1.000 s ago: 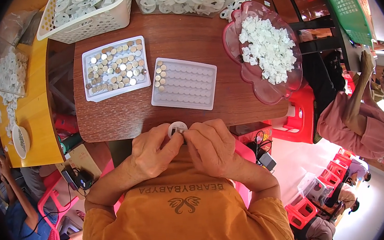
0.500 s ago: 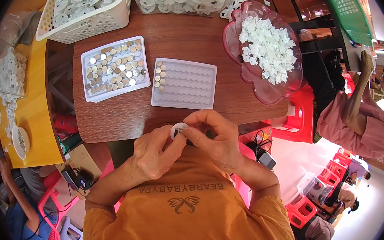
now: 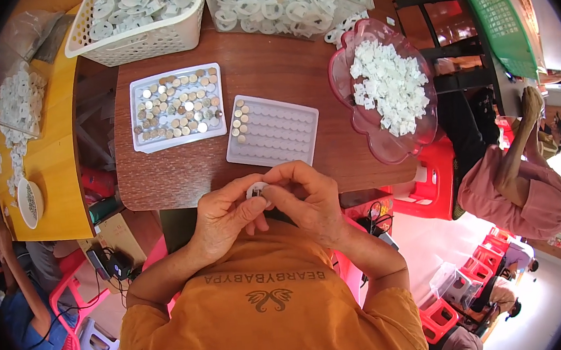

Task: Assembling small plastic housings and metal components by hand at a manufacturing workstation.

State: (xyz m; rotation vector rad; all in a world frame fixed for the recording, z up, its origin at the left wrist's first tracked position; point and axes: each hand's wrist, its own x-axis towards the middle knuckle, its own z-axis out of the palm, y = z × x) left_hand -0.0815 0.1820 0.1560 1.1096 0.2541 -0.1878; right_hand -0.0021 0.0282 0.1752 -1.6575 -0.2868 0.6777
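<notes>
surface: brown wooden table (image 3: 298, 73) | far edge: white slotted basket (image 3: 142, 44), clear tub (image 3: 292, 4), both with white rings | middle: white tray of round metal discs (image 3: 178, 107), ribbed white tray (image 3: 273, 132) nearer the front edge | right edge: pink bowl (image 3: 347, 96) of white pieces

Two hands — the left hand (image 3: 221, 217) and the right hand (image 3: 309, 199) — with one small white round piece (image 3: 256, 190) between them. On the table (image 3: 285, 74) lie two flat white trays: one crowded with metal discs (image 3: 176, 107), one nearly bare (image 3: 272, 130) holding seven discs. One pink bowl (image 3: 384, 142) of white pieces; two white baskets (image 3: 139, 44) — the second (image 3: 292, 4) alongside.
</notes>
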